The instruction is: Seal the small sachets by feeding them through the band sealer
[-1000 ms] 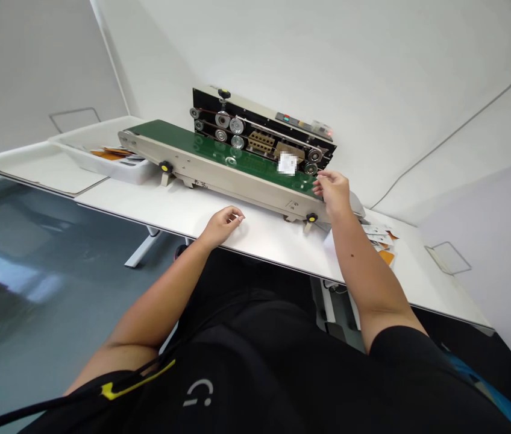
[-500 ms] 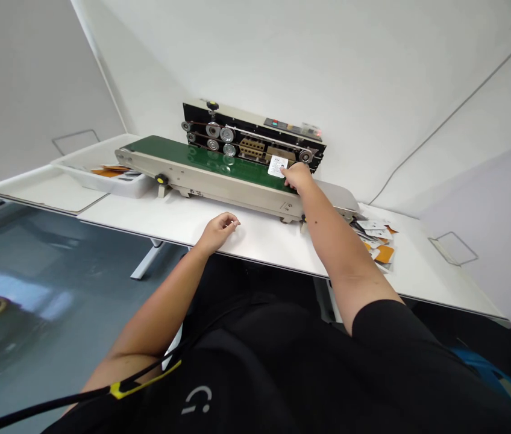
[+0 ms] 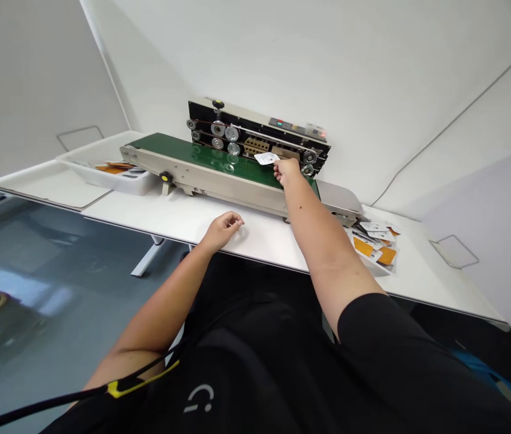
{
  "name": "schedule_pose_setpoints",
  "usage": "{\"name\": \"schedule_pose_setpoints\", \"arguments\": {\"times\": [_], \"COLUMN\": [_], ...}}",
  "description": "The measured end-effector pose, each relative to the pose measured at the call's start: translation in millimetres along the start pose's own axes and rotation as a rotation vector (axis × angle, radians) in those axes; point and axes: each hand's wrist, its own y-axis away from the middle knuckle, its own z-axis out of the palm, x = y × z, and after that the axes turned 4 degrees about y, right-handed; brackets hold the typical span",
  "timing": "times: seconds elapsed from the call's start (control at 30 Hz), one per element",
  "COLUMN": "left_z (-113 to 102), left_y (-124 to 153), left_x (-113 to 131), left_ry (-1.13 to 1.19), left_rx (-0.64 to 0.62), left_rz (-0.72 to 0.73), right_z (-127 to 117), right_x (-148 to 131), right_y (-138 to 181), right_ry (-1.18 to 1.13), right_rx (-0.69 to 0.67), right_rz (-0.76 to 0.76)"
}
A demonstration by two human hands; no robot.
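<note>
Small white flat packet (image 3: 266,158): pinched at one end, just above the green conveyor belt (image 3: 237,166) of a beige-and-black band sealer (image 3: 210,178).
Right hand (image 3: 287,171): clenched on the packet.
Left hand (image 3: 223,231): released, empty, resting on the white table (image 3: 169,211), near edge.
Right of sealer: loose white-and-orange packets (image 3: 373,244).

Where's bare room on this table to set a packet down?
Bare tabletop lies in front of the band sealer, around the left hand, and right of the loose packets. It's crowded beside the sealer's right end, where those packets are heaped.
</note>
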Motion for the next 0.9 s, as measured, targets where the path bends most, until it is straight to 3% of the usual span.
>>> {"name": "schedule_pose_setpoints", "arguments": {"times": [0.2,0.27,0.33,0.5,0.6,0.9], "left_z": [1,2,2,3,3,3], "left_y": [1,2,2,3,4,4], "left_x": [4,5,5,7,9,12], "left_ry": [0.004,0.017,0.024,0.027,0.031,0.015], "left_rx": [0.004,0.006,0.003,-0.008,0.000,-0.005], "left_rz": [-0.018,-0.017,-0.009,-0.003,-0.014,-0.035], "right_z": [10,11,12,10,3,-25], "right_x": [-9,-4,6,31,31,19], "right_y": [8,13,21,48,55,13], "right_ry": [-0.060,-0.007,0.164,0.766,0.925,1.159], "right_rx": [-0.032,-0.032,0.003,0.072,0.034,-0.203], "right_rz": [0.025,-0.035,-0.202,-0.826,-1.026,-1.034]}}
